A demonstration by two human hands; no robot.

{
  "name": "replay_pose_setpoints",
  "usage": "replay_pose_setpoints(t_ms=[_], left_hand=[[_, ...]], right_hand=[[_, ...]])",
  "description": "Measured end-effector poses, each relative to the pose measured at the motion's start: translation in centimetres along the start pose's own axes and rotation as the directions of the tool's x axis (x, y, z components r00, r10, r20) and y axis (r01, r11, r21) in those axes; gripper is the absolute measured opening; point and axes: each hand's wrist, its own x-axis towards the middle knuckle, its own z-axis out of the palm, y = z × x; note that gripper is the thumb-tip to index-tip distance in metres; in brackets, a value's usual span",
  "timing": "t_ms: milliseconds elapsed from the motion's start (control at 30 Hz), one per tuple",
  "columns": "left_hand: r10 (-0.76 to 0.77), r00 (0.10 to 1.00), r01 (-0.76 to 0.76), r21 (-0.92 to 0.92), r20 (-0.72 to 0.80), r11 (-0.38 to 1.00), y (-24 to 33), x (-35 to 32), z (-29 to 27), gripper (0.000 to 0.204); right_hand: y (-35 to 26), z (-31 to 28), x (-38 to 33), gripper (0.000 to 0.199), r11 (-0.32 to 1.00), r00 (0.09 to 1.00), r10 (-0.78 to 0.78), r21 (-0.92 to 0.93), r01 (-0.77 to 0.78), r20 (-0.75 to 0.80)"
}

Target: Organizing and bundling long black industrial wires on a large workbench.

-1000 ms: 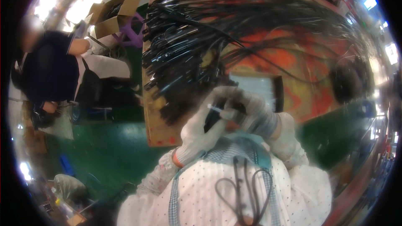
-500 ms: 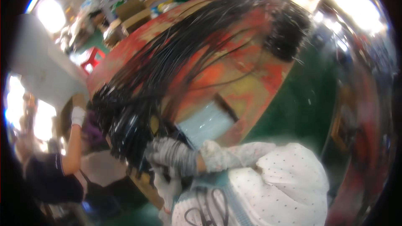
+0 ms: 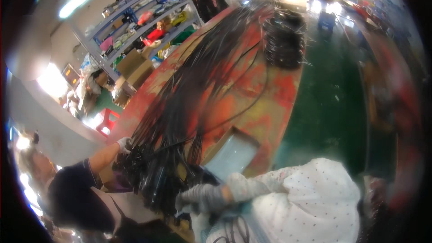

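A large bundle of long black cables [image 3: 180,108] runs down the table, its near ends heaped in front of me. My right hand [image 3: 202,199], in a grey knit glove, is at the near edge of this heap with its fingers curled in. What it holds, if anything, is blurred. Just below it, my left hand [image 3: 200,225] shows partly as a white glove; its fingers are mostly hidden behind the right hand. A co-worker's white-gloved hand [image 3: 124,145] touches the left side of the cable heap.
An open cardboard box [image 3: 229,155] with a pale inside lies right of the heap on the worn red table [image 3: 281,103]. A coiled black cable stack [image 3: 284,40] stands at the far end. Loaded shelves [image 3: 139,22] and a red stool [image 3: 107,121] are beyond the left edge.
The view has swung, so the scene sits differently. The co-worker's gloved hand has come from beside a brown box to the cables. My hands stay together at the heap's near edge.
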Motion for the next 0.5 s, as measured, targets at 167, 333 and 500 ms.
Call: replay_pose_setpoints(t_ms=[167, 333, 500], left_hand=[[-0.1, 0.995, 0.1, 0.001, -0.017, 0.995, 0.1, -1.0, -0.2, 0.049], [-0.166, 0.979, 0.174, 0.061, -0.116, 0.983, -0.5, -1.7, -2.1, 0.049], [-0.236, 0.948, 0.259, -0.088, 0.213, 0.962, 0.3, -1.9, -0.4, 0.029]], right_hand=[[-0.8, 0.1, -0.2, 0.021, 0.727, 0.968, 0.002, -0.666, 0.171, 0.25], [2.5, 2.8, -0.5, 0.024, 0.997, 0.999, 0.035, -0.068, -0.035, -0.011], [5.3, 1.2, -4.6, 0.025, 0.705, 0.946, 0.293, 0.7, -0.115, -0.14]])
